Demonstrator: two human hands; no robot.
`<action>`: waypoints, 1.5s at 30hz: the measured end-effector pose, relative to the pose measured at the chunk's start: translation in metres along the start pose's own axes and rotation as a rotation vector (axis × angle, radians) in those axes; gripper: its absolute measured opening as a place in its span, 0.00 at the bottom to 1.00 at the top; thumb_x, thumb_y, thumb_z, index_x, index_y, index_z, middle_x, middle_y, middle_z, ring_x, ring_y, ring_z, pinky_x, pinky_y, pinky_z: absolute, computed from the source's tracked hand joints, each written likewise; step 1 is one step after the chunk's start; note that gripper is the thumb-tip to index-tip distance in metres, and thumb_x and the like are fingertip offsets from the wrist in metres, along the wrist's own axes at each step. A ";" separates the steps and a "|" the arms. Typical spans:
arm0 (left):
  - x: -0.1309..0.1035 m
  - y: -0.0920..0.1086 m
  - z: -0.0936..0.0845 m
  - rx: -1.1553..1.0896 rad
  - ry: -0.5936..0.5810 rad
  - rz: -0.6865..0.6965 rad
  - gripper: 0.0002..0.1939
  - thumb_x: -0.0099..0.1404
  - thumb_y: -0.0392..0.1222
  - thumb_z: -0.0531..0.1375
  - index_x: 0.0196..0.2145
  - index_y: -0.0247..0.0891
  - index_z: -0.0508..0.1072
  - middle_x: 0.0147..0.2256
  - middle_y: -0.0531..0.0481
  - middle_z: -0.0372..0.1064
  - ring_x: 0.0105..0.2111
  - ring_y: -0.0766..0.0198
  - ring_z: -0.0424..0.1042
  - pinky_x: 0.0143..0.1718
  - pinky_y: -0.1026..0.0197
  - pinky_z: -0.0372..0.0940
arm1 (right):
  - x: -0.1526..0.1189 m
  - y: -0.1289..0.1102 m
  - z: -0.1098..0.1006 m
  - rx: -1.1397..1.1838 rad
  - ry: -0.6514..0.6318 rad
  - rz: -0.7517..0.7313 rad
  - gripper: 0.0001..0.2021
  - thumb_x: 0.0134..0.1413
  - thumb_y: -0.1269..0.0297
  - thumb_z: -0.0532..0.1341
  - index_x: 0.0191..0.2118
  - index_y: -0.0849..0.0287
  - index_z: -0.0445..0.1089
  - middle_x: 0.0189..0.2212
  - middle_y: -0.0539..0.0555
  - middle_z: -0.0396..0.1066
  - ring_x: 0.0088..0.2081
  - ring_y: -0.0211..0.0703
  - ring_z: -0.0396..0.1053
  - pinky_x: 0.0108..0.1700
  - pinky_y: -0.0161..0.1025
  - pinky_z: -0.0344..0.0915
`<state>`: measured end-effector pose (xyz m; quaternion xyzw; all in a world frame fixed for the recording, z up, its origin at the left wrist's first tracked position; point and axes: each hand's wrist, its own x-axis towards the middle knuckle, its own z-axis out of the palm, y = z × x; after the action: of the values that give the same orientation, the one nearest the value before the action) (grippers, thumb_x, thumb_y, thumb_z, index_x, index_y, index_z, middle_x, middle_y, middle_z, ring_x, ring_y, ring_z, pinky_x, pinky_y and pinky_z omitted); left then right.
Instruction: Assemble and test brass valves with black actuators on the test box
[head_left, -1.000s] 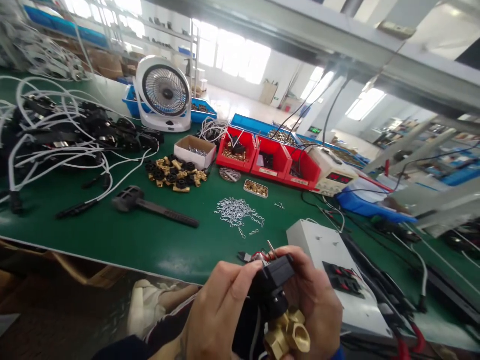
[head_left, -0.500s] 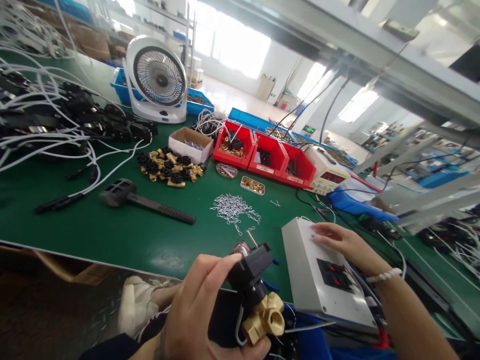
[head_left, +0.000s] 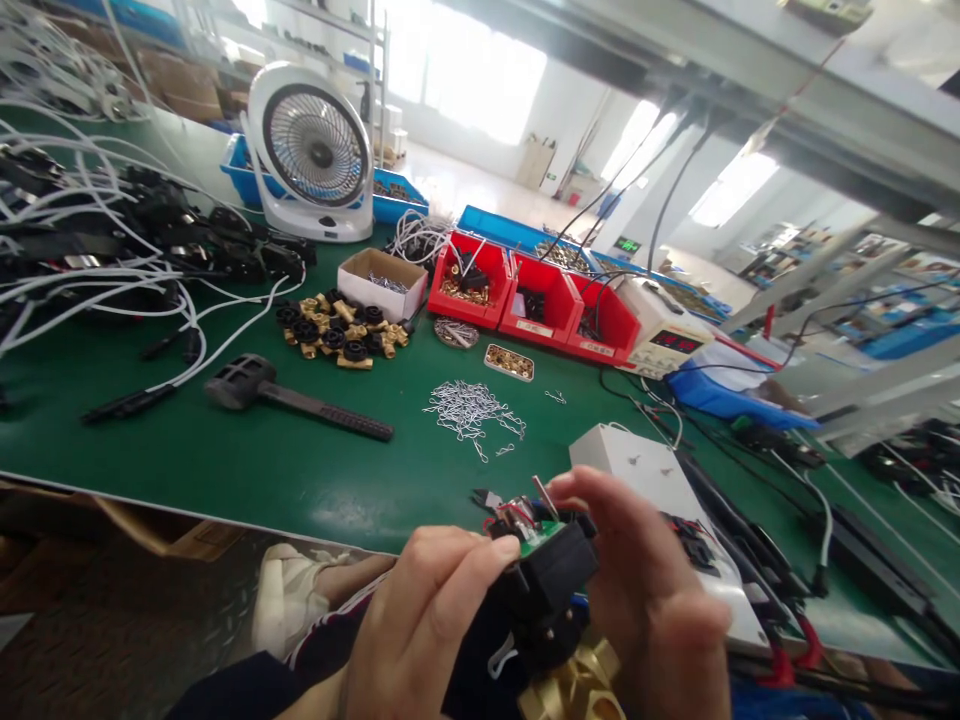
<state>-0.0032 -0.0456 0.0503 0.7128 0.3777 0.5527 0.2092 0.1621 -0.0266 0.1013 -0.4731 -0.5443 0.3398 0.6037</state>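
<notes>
My left hand [head_left: 427,610] is closed round a motorised valve, its thumb pressing on the black actuator housing [head_left: 547,575]. The actuator's top is uncovered, showing a green circuit board [head_left: 541,537], wires and a thin upright metal pin [head_left: 546,497]. Below the housing is the brass valve body [head_left: 574,685], cut off by the bottom edge. Somewhat blurred, my right hand [head_left: 649,590] curves beside the actuator, thumb apart from the fingers; whether its fingertips touch cannot be told. Behind it stands a grey control box [head_left: 630,460]. Cutter-like tips [head_left: 486,497] show past the valve.
Metal clips [head_left: 469,410] lie loose beyond the valve. A black mallet [head_left: 300,400] and brass fittings [head_left: 341,330] are on the left. Behind stand red bins [head_left: 532,325], a fan [head_left: 315,150] and a power supply [head_left: 664,325]. Cables cross the right side.
My right hand has left the top of the control box and come left to the valve. The valve has shifted right in my left hand, and its board now faces me more.
</notes>
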 end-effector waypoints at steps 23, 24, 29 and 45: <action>0.008 -0.060 -0.004 0.147 -0.259 -0.381 0.34 0.57 0.42 0.62 0.60 0.40 0.58 0.50 0.43 0.61 0.49 0.50 0.70 0.51 0.45 0.70 | 0.110 0.082 0.035 -1.234 -0.665 0.322 0.07 0.58 0.67 0.64 0.41 0.62 0.71 0.40 0.53 0.74 0.42 0.44 0.73 0.47 0.48 0.70; 0.008 -0.060 -0.005 0.134 -0.266 -0.388 0.34 0.58 0.43 0.61 0.60 0.40 0.57 0.51 0.42 0.61 0.51 0.50 0.70 0.52 0.45 0.69 | 0.109 0.087 0.040 -1.261 -0.694 0.339 0.08 0.60 0.65 0.63 0.43 0.62 0.71 0.42 0.54 0.74 0.43 0.44 0.72 0.47 0.49 0.70; 0.005 -0.064 -0.007 0.000 -0.259 -0.498 0.34 0.60 0.43 0.60 0.62 0.42 0.56 0.54 0.43 0.58 0.51 0.52 0.71 0.54 0.46 0.69 | 0.106 0.094 0.043 -1.278 -0.759 0.377 0.09 0.61 0.62 0.63 0.43 0.62 0.72 0.44 0.55 0.73 0.44 0.45 0.72 0.47 0.48 0.70; 0.012 -0.058 -0.004 -0.267 -0.162 -0.598 0.31 0.59 0.41 0.64 0.59 0.47 0.61 0.48 0.50 0.58 0.47 0.57 0.72 0.49 0.52 0.74 | 0.064 0.000 0.017 -0.342 -0.506 0.377 0.06 0.58 0.61 0.60 0.36 0.57 0.65 0.22 0.45 0.68 0.22 0.33 0.67 0.26 0.32 0.65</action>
<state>-0.0237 0.0000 0.0177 0.5786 0.4764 0.4529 0.4829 0.1571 0.0362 0.1218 -0.5605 -0.6286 0.4555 0.2884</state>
